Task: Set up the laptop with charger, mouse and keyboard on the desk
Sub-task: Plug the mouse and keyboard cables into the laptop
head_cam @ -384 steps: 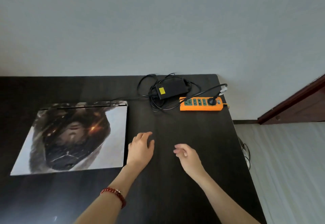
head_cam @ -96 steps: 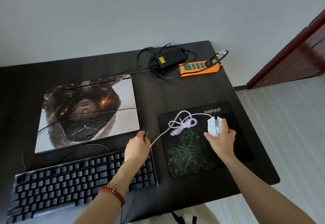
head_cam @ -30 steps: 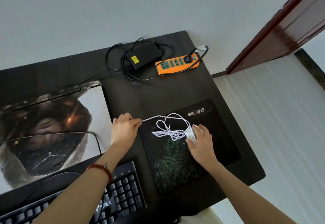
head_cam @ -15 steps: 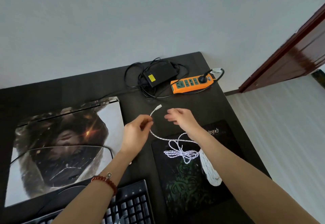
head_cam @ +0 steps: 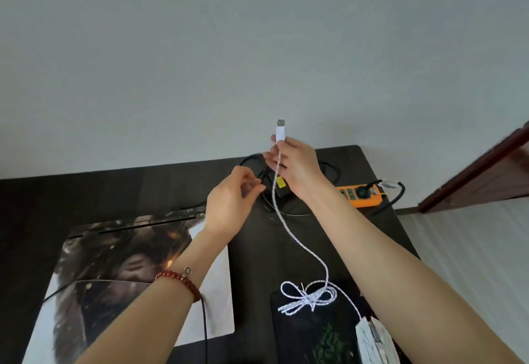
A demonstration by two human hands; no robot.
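- The right hand now pinches the mouse cable below its plug, lifted higher than before (plug upright).
- The left hand has let go, fingers loosely curled, empty.
- The mouse sits near the table right edge.

A plain pale grey wall fills the upper view, evenly lit. A dark wood-grain desk stands against it. At the right, a reddish-brown wooden door angles inward. Beside the desk, the floor is pale with faint stripes.
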